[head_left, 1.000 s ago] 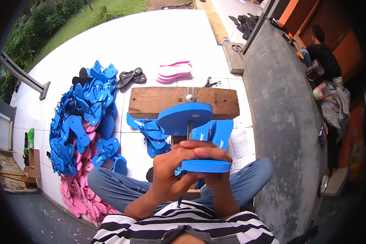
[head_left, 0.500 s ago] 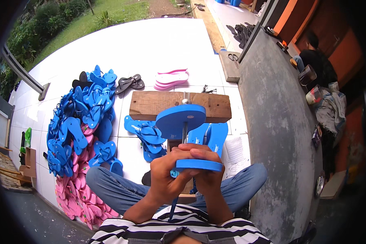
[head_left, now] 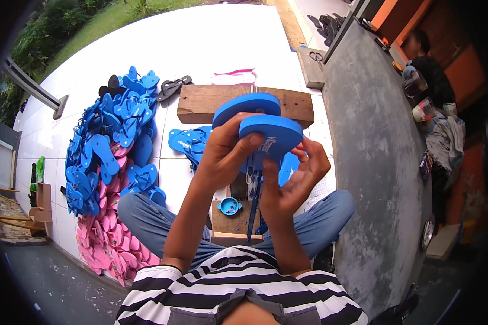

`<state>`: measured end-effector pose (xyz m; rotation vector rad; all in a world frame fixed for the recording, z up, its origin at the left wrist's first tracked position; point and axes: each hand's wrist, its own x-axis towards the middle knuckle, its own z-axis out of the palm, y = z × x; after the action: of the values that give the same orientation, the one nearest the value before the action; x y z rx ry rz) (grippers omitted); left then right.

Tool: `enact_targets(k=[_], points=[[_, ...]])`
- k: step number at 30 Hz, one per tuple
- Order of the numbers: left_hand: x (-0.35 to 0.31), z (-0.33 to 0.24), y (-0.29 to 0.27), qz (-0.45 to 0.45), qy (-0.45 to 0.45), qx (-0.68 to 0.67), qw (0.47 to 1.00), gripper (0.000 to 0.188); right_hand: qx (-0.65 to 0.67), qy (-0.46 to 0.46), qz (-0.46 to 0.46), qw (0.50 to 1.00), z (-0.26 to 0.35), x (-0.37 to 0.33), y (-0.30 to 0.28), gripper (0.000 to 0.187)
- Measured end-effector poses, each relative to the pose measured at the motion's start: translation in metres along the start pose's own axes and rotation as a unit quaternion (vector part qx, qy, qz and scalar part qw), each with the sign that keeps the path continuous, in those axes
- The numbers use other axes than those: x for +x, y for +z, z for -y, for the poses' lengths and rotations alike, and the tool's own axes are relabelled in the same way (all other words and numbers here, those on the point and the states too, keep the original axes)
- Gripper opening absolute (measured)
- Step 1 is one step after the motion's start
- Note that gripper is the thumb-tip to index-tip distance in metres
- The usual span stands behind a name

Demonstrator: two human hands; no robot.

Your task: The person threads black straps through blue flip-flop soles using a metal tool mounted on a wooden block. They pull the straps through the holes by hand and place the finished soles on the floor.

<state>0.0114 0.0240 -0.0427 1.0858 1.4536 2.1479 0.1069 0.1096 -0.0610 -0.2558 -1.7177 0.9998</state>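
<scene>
Nearest: striped black-and-white shirt (head_left: 238, 287) at the lower edge, blue-jeaned legs (head_left: 157, 216) crossed on the white tiled floor (head_left: 200, 43).
Between the knees: small wooden block (head_left: 230, 216) with a little blue plastic piece (head_left: 229, 206) lying on it.
Right hand (head_left: 293, 184): raised in front of the chest, fingers curled, grip closed around the blue strap (head_left: 253, 200) hanging below the sandal sole.
Left hand (head_left: 225, 154): grip clamped on the blue sandal sole (head_left: 271, 135), thumb on its upper face, fingers wrapped over the left edge.
Blue sandal sole: held in the air at chest height, between both hands, tilted; a second blue sole (head_left: 246, 105) just behind it, overlapping, touching it or not cannot be told.
Under the hands: a few loose blue sandals (head_left: 187, 141) on the floor, near the left knee.
Left side: large heap of blue sandals (head_left: 111, 135); heap of pink sandals (head_left: 100, 244) at its near end, touching it.
Beyond the hands: thick wooden plank (head_left: 200, 103) lying crosswise on the floor.
Farther: pink sandals (head_left: 233, 76) just past the plank; dark sandals (head_left: 173, 86) to their left.
Right side: grey concrete strip (head_left: 374, 162) running near to far, scissors (head_left: 315, 55) close to its far end.
Far right: another person (head_left: 425, 65) seated beside bags and cloth.
Far left: grass (head_left: 76, 27) beyond the floor's edge.
</scene>
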Motion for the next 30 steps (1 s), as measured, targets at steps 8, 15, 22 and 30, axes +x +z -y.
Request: enact_targets(k=[8,15,22,30], points=[[0.003,0.007,-0.005,0.033,0.014,0.005,0.999,0.026,0.357,0.308,0.116,0.874,0.016,-0.018,-0.012,0.014],[0.002,0.009,-0.004,0.019,0.037,0.044,0.998,0.021,0.429,0.452,0.160,0.765,0.019,-0.005,-0.023,0.013],[-0.005,0.001,0.003,0.009,0.055,0.102,0.993,0.020,0.459,0.492,0.229,0.704,0.008,-0.001,-0.035,0.011],[-0.035,-0.012,0.018,-0.022,0.053,0.073,0.996,0.025,-0.066,0.050,0.008,0.997,0.019,-0.011,-0.040,0.031]])
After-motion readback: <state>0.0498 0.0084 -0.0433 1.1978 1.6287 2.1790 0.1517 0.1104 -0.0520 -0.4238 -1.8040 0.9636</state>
